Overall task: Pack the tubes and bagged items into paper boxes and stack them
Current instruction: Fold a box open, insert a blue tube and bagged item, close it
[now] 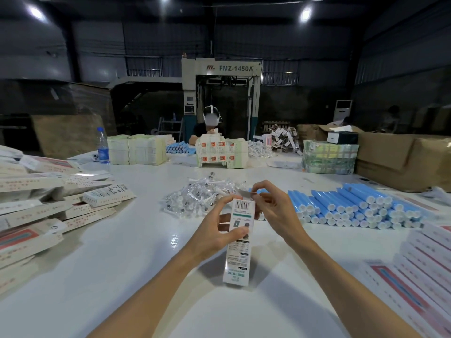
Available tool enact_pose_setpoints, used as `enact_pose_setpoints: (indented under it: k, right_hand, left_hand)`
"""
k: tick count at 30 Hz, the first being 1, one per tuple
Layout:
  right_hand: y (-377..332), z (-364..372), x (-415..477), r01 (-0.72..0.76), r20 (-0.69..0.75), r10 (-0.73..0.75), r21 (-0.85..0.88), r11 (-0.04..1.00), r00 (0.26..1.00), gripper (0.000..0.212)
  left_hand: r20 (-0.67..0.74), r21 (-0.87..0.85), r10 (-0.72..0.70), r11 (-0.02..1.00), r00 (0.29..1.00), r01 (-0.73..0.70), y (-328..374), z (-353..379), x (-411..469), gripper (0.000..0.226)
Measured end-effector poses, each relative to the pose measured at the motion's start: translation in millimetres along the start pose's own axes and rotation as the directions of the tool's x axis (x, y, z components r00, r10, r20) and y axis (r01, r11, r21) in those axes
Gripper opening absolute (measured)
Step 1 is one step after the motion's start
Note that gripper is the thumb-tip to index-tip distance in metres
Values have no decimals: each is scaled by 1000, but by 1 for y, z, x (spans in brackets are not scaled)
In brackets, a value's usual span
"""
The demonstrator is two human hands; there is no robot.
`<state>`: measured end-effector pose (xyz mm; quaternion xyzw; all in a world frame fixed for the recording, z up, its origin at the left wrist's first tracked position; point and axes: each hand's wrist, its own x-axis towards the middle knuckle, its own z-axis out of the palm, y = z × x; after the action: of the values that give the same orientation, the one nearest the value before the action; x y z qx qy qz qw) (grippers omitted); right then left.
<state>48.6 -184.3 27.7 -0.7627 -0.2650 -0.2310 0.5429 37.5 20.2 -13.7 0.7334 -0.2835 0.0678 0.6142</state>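
Gripping one box [238, 259], two hands [217, 231] [274, 212]

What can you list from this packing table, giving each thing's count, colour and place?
paper box: one, white, upright at centre
tubes: many, blue, stacked at right
bagged items: one pile, clear, behind the box
other boxes: many, white and red, heaped left
water bottle: one, clear, far left
cartons: several, brown, far right
machine: one, grey, back centre
other person: one, white headset, across the table
left hand: one, grips the box
right hand: one, fingers pinch its top flap
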Motion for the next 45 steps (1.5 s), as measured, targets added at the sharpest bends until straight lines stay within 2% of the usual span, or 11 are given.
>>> enact_pose_setpoints:
  k: [3,5,7,9,15,24,29,35,39,42,45]
  right_hand:
    - [3,-4,-2,8,6,-8,-8,1000,1000,5]
    - [1,-7,-2,-31,29,29,88,996,999,4]
    - [-2,-8,-3,-118,33,114,217,969,993,18]
    - [-3,-7,-3,-174,43,169,288,942,985,22]
    - [-7,-7,1,-273,89,259,354,895,962,6]
    - [-21,-22,8,-435,210,382,379,817,900,4]
    - [-20,-28,11,-422,256,351,328,845,901,3]
    - [-13,-31,3,-410,304,321,296,863,897,15]
    - [-9,-15,-10,-310,182,273,224,924,945,22]
    - [-5,-4,-16,-240,78,229,198,950,970,16]
    - [-3,3,-21,-201,59,194,181,963,979,12]
  left_hand:
    - [15,8,-7,1000,1000,7,0,2,0,71]
    - [24,5,-4,1000,1000,4,0,3,0,71]
    - [28,8,-3,1000,1000,2,1,3,-1,72]
    - [33,10,-6,1000,999,6,1,3,-1,72]
    - [38,43,-22,999,999,21,2,1,-2,72]
    - [63,-16,-34,999,997,35,6,3,-3,84]
    - [89,-32,-33,999,995,36,8,3,-5,87]
    - [103,-61,-36,997,994,43,8,4,-5,79]
    - [97,-107,-39,993,995,49,9,5,-5,71]
    - [78,-110,-18,994,997,27,9,8,-6,68]
    - [71,-114,-15,993,997,23,10,7,-7,66]
